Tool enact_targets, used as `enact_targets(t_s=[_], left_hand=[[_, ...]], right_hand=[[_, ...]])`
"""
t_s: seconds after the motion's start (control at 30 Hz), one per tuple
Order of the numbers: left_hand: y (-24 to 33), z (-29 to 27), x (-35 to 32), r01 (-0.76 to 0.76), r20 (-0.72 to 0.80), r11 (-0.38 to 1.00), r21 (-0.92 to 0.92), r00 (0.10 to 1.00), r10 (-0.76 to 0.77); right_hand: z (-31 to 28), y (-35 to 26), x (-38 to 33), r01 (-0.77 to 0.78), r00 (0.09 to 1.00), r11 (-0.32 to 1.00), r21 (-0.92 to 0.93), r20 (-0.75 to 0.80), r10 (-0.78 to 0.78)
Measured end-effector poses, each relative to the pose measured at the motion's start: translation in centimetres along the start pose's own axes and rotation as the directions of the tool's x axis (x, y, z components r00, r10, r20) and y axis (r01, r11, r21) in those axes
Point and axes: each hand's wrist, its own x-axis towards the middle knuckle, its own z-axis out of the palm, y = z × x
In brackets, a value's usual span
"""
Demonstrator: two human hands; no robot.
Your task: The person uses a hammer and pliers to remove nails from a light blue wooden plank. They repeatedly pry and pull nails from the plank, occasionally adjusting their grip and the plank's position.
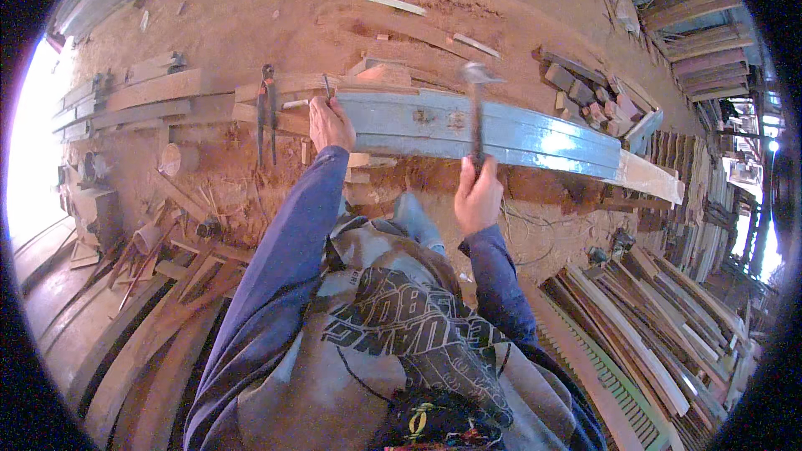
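My right hand (479,195) is wrapped round the handle of a hammer (477,125), which stands upright over the blue-painted board with its metal head blurred. At the left end of that blue board (535,135), my left hand (332,127) is closed, with a thin dark nail-like piece (327,83) rising past its fingertips. Just left of those fingers, a short pale stick (296,104) lies on the wood. Long-handled pincers (266,113) with orange on them rest across the timber farther left.
Beyond the board's right half lies a heap of wood offcuts (585,96). Stacked planks and a green slatted panel (606,367) are at the lower right. Long timbers (150,342) fill the lower left. Loose strips (395,5) lie on the brown dirt floor ahead.
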Motion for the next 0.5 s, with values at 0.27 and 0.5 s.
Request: enact_targets(t_s=[0.27, 0.5], left_hand=[[0.6, -1.2, 0.4, 0.075, 0.146, 0.997, -0.005, 0.987, -0.073], [1.3, -1.6, 0.3, 0.076, 0.130, 0.997, 0.010, 0.989, -0.077]], right_hand=[[0.1, 0.1, -0.7, -0.078, 0.968, 0.978, -0.196, 0.222, 0.121], [0.5, 0.7, -3.4, 0.032, 0.969, 0.949, 0.313, -0.243, 0.047]])
